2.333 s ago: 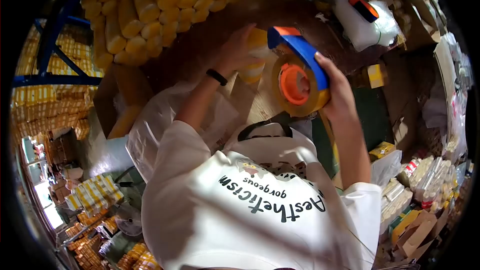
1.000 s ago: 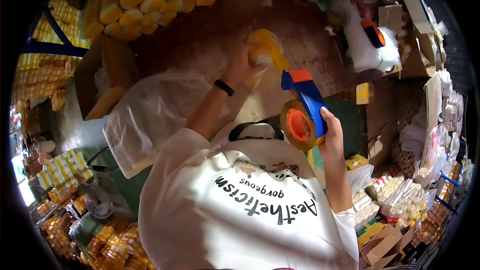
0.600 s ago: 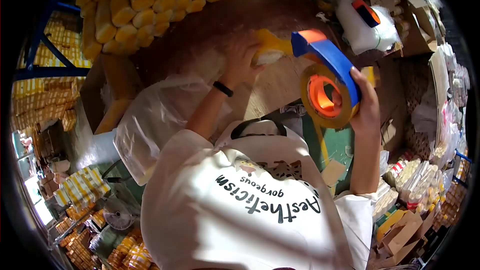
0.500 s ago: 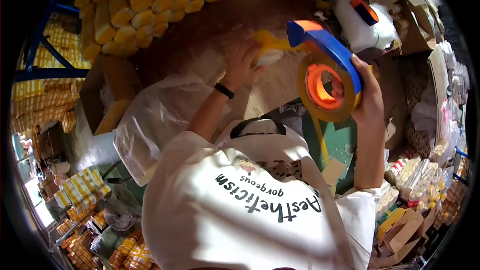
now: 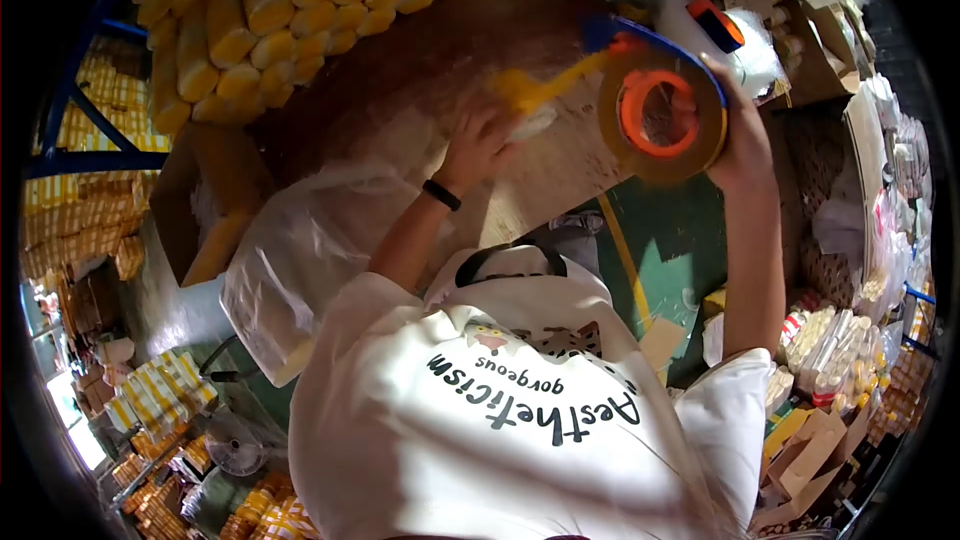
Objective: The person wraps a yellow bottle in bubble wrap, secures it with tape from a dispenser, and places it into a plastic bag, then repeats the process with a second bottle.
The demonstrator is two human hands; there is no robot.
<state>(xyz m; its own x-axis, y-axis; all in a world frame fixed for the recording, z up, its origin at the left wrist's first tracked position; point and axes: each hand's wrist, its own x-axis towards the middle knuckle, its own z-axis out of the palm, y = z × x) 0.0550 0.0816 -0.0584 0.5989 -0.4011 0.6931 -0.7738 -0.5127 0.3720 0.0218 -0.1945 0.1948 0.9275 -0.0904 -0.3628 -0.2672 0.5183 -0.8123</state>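
My right hand [image 5: 745, 145] grips a blue tape dispenser [image 5: 690, 60] with a large roll of tan tape [image 5: 622, 155] on an orange hub. From the dispenser's head a yellowish tape strip [image 5: 560, 85] runs left towards my left hand [image 5: 478, 145], which wears a black wristband. That hand is closed over crumpled clear plastic on the table, its fingertips blurred. A pale plastic-wrapped bit [image 5: 538, 124] shows beside the fingers, under the strip. The large clear plastic bag [image 5: 300, 240] spreads to the left of my left forearm; its contents are hard to make out.
Yellow-and-white wrapped bundles [image 5: 290, 0] are stacked along the back of the brown table [image 5: 560, 175]. An open cardboard box [image 5: 205, 205] stands at left. Another orange-hubbed tape dispenser [image 5: 715, 25] lies at the back right. Wrapped pale rolls [image 5: 830, 350] and cartons [image 5: 815, 450] sit lower right.
The dispenser has tilted and moved slightly right, and its head is blurred. More of the tape strip shows between it and my left hand, which has barely moved.
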